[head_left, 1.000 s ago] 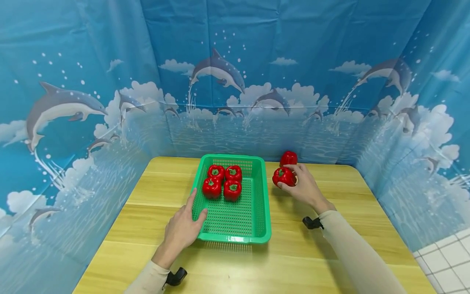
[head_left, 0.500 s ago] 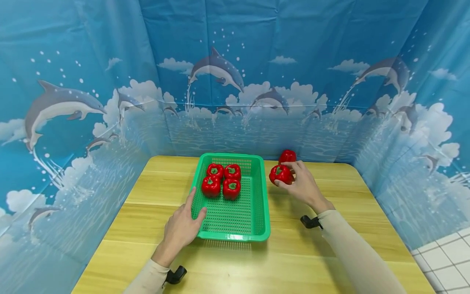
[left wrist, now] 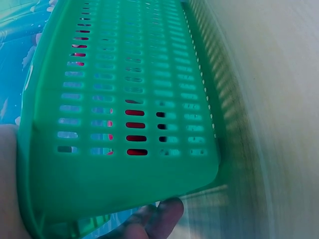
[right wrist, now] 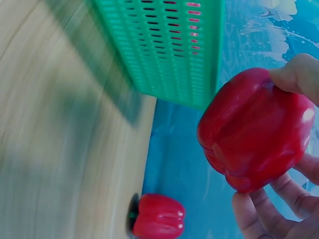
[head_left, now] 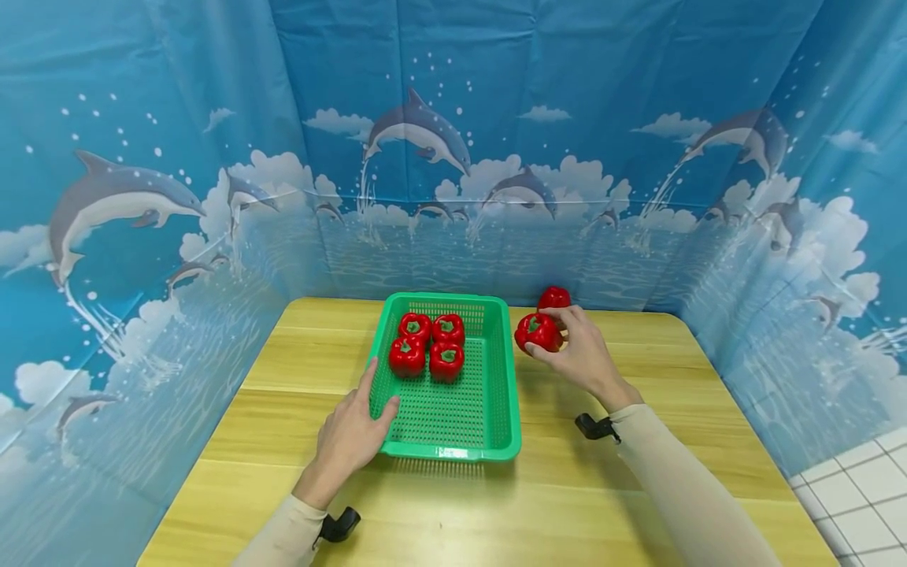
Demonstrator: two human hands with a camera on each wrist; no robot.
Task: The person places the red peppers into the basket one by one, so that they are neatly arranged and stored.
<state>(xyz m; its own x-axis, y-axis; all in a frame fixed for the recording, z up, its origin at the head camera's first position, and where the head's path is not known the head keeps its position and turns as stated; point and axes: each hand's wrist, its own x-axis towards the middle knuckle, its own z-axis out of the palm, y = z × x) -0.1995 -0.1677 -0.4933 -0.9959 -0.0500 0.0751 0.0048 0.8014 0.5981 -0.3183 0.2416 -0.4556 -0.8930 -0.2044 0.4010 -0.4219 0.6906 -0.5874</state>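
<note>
The fingers (right wrist: 293, 195) and thumb (right wrist: 301, 74) of the right hand (head_left: 579, 354) grasp a held pepper (head_left: 538, 333) between them; we see this glossy red one raised off the pale wooden table (head_left: 538, 512), outside the green basket (head_left: 453, 453) and just beside its right wall, with its green stem in sight from the head view; near it, by the far edge of the table, we find a second red pepper (head_left: 554, 298), its stem turned towards the wood; on the other side, we see the left hand (head_left: 352, 429) gripping the left wall of the basket, thumb over the rim, index finger stretched along it, the remaining fingers outside; within the basket, towards its far left, we count four red peppers (head_left: 407, 364), two rows of two, close together, stems up; both arms wear light sleeves (head_left: 690, 496), and we notice a small black device (head_left: 594, 427) at each wrist; behind everything we have a blue curtain (head_left: 453, 47) printed with dolphins and clouds; white tiles (head_left: 871, 484) show at lower right.
</note>
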